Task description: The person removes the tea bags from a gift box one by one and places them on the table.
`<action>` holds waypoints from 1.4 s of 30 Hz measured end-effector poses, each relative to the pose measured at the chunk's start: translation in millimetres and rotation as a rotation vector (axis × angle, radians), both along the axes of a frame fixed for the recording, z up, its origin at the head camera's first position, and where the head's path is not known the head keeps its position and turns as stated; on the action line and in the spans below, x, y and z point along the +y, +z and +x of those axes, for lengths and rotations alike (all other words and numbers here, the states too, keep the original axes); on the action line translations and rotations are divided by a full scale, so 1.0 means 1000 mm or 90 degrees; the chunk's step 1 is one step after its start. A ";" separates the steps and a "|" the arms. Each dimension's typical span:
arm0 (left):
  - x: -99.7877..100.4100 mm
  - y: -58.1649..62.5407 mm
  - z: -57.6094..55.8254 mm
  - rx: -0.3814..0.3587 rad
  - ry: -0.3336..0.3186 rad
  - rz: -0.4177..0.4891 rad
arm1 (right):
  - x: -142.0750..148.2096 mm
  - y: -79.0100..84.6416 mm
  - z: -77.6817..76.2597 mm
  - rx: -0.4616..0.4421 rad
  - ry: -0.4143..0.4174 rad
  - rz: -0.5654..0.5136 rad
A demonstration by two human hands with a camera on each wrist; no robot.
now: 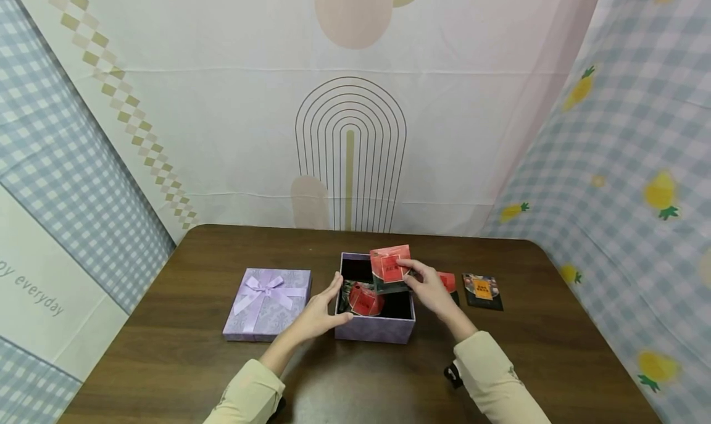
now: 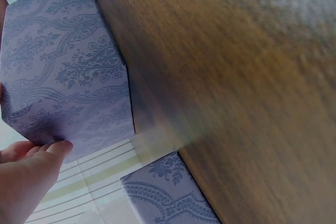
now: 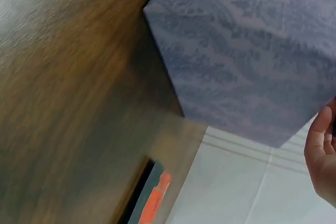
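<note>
An open lavender patterned gift box (image 1: 374, 330) stands on the table, its inside black. My left hand (image 1: 319, 313) holds its left side, fingertips against the wall and thumb at the front left corner. In the left wrist view, fingers (image 2: 58, 149) press the patterned side. A flat red-and-dark packet (image 1: 391, 268) is pinched between thumb and fingers of my right hand (image 1: 430, 288), over the box's right part. Another red-and-dark packet (image 1: 363, 299) lies inside, on the left. In the right wrist view the pinched packet is mostly out of frame, beyond the box wall (image 3: 236, 51).
Left of the box lies its lavender lid (image 1: 261, 297) with a ribbon bow. To the right, a red packet (image 1: 449, 282) is partly behind my right hand, and a dark packet with an orange label (image 1: 482, 290) lies farther right. The brown table (image 1: 378, 387) ends against a curtain behind.
</note>
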State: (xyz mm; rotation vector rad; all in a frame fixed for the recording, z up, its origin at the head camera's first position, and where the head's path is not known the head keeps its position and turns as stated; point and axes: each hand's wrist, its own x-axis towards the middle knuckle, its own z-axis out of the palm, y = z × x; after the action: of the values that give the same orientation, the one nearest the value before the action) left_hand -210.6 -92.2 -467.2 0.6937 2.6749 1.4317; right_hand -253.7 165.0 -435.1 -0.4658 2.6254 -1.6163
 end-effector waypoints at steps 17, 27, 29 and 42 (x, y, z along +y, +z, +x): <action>-0.001 -0.001 0.002 0.002 -0.004 -0.006 | 0.069 -0.008 0.003 -0.046 -0.134 -0.058; -0.002 -0.001 0.001 -0.005 0.000 -0.002 | 0.106 -0.017 0.007 -0.043 -0.206 -0.047; -0.001 -0.001 0.001 -0.006 0.000 -0.001 | 0.114 -0.019 0.007 -0.042 -0.213 -0.047; 0.000 -0.001 0.000 -0.011 0.002 -0.003 | 0.153 -0.028 0.008 -0.025 -0.276 -0.007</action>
State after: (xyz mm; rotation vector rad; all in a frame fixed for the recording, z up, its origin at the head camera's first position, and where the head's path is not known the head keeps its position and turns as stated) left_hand -210.9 -92.7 -467.9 0.6737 2.6671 1.4260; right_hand -246.0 318.3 -462.8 0.1497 2.8277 -1.7160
